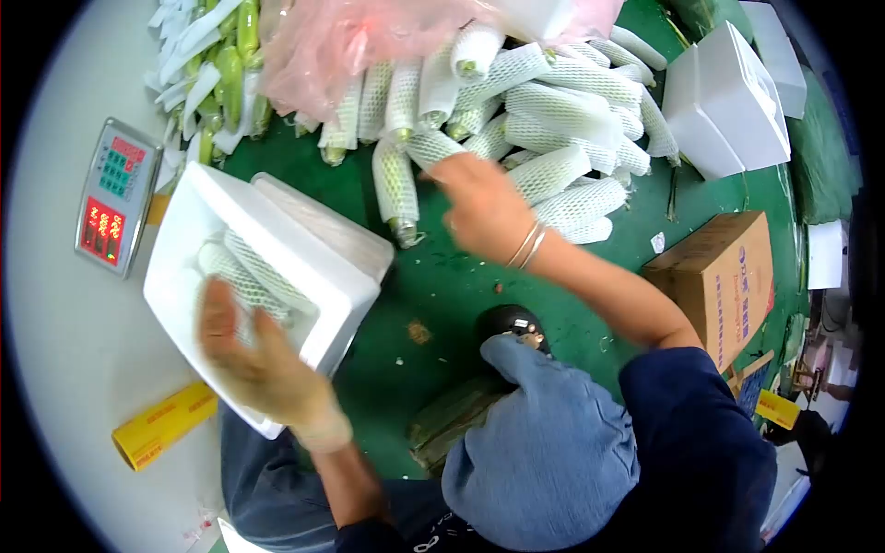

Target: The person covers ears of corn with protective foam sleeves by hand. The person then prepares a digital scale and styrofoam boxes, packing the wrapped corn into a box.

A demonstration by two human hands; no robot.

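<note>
Over the near side of a white foam box (166, 295) is my left hand (253, 359), blurred, with its fingers apart and nothing held. Inside the box lie a few vegetables (263, 272) in white foam netting. My right hand (479, 205), with bracelets at the wrist, reaches to the edge of a large pile of net-wrapped green vegetables (562, 115). Its fingertips meet the end of one netted piece (431, 147); the fingers are bent together. Another netted vegetable (396, 189) lies just left of that hand on the green floor.
A scale (120, 198) with red digits and a yellow roll (166, 426) sit on the pale surface at left. Pink plastic (359, 46) covers part of the pile. A white foam box (724, 101) and a cardboard carton (714, 276) stand at right.
</note>
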